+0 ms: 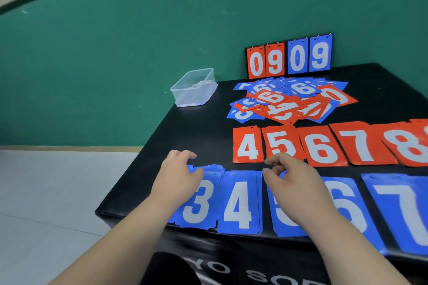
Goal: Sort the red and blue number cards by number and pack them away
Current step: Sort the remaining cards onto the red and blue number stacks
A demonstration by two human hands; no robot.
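Left hand (177, 177) fingers curl over the blue 3 pile's (199, 202) far corner, grip unclear; right hand (295, 184) fingers, loosely curled and empty, hide most of the blue 5 pile (281, 216); the red 8 pile (407, 143) is cut off; the mat (162, 143) reads "YO SO".

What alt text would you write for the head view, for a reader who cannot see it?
A person's left hand rests on a blue 3 pile and the right hand hangs over a blue 5 pile in rows of red and blue number cards on a black table. Behind lie a mixed heap, a clear tub and a scoreboard reading 0909.
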